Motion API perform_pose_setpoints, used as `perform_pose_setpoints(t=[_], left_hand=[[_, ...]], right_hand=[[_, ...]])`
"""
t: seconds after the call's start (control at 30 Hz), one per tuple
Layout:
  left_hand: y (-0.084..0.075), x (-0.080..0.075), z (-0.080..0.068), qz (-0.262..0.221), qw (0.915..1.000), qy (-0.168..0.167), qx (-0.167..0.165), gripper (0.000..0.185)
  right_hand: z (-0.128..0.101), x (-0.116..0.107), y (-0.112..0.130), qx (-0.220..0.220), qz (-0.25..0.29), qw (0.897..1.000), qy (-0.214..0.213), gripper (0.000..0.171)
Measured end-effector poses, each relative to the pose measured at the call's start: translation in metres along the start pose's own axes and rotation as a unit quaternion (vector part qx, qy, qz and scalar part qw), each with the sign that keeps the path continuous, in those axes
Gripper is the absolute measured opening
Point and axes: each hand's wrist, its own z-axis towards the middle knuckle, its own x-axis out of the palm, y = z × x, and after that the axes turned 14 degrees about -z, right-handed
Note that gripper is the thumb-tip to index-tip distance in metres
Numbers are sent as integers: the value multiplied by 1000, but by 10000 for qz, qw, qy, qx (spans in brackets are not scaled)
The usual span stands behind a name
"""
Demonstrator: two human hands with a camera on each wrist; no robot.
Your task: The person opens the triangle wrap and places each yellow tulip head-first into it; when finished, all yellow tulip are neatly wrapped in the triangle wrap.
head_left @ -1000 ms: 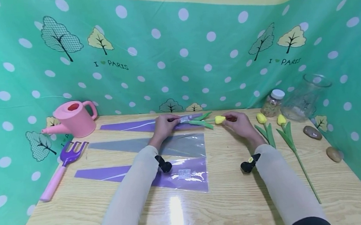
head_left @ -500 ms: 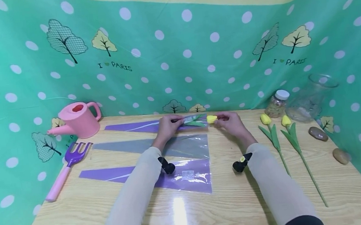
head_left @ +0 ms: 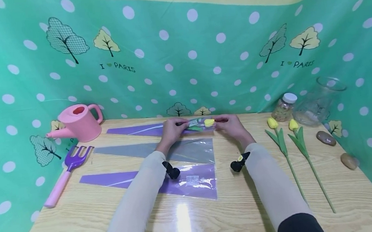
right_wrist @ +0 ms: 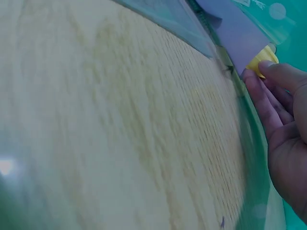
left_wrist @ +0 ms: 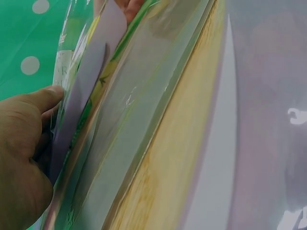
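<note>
a pink watering can (head_left: 79, 122) stands at the far left corner of the wooden table (head_left: 216, 217), with a purple garden fork (head_left: 66, 171) lying just in front of it. three flower sleeves lie in a row across the table: a purple sleeve (head_left: 147, 129) at the back, a grey sleeve (head_left: 176, 150) in the middle and a second purple sleeve (head_left: 178, 180) nearest the person. at the back sleeve's open end the left hand (head_left: 170, 130) pinches the plastic edge, its thumb pressed on the film in the left wrist view. a yellow tulip (head_left: 208, 122) lies with its stem and leaves inside that sleeve, the bloom at the mouth. the right hand (head_left: 228, 125) grasps the bloom, fingertips (right_wrist: 268, 72) curled against the yellow petals. further right, two more tulips (head_left: 283, 136) lie side by side on the wood, then a small jar (head_left: 282, 106), a glass vase (head_left: 319, 99) and two stones (head_left: 337, 148) near the right wall.
</note>
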Motion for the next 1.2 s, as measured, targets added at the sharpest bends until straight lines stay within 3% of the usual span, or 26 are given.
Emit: perform_pose_setpoints(t=[0.77, 1.0, 1.2], left_hand=[[-1, 6, 4, -46, 9999, -81, -111, 15], [3, 10, 11, -17, 9999, -95, -29, 17], [6, 7, 17, 187, 9998, -87, 43, 19]], right_hand=[[17, 12, 5, -99, -469, 9988, -24, 26], [16, 11, 4, -46, -148, 9996, -251, 27], [-1, 1, 2, 141, 264, 9977, -609, 26]])
